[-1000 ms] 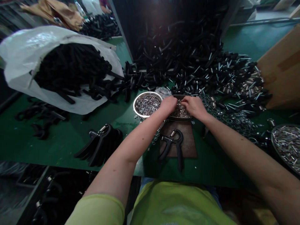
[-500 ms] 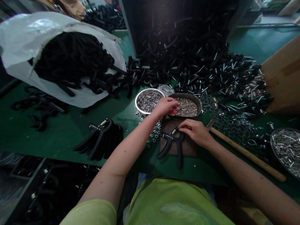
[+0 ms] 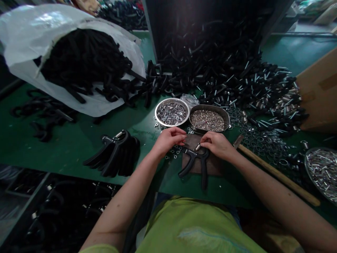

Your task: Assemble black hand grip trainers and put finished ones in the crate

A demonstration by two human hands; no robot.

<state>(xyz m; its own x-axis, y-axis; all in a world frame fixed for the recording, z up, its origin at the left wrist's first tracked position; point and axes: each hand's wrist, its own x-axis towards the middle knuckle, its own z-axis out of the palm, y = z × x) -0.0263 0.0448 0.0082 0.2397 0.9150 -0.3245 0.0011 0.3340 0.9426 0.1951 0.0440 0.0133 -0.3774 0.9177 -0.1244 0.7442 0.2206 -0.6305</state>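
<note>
A black hand-grip exerciser [image 3: 203, 172] with a V of two handles lies on a brown pad [image 3: 214, 165]. Its small metal spring [image 3: 197, 147] sits near the top. My right hand [image 3: 217, 144] is closed at the spring's upper end, thumb and forefinger pinched on it. To the left, my left hand [image 3: 171, 139] hovers over the pad's upper left edge with fingers curled together; whatever is between the fingertips is too small to make out. Beyond the hands stand a round metal bowl of small hardware [image 3: 156, 113] and an oval metal tin of tiny parts [image 3: 228, 121].
Several assembled hand grips [image 3: 113, 154] stand in a row on the left. A wooden-handled hammer [image 3: 279, 174] lies at right beside loose rings [image 3: 256, 138]. Black handles spill from a white sack [image 3: 23, 66] and a dark bin [image 3: 151, 31]. A cardboard box [image 3: 319, 91] stands at right.
My left hand has come back from the oval tin, down and left towards the pad. My right hand stays at the spring.
</note>
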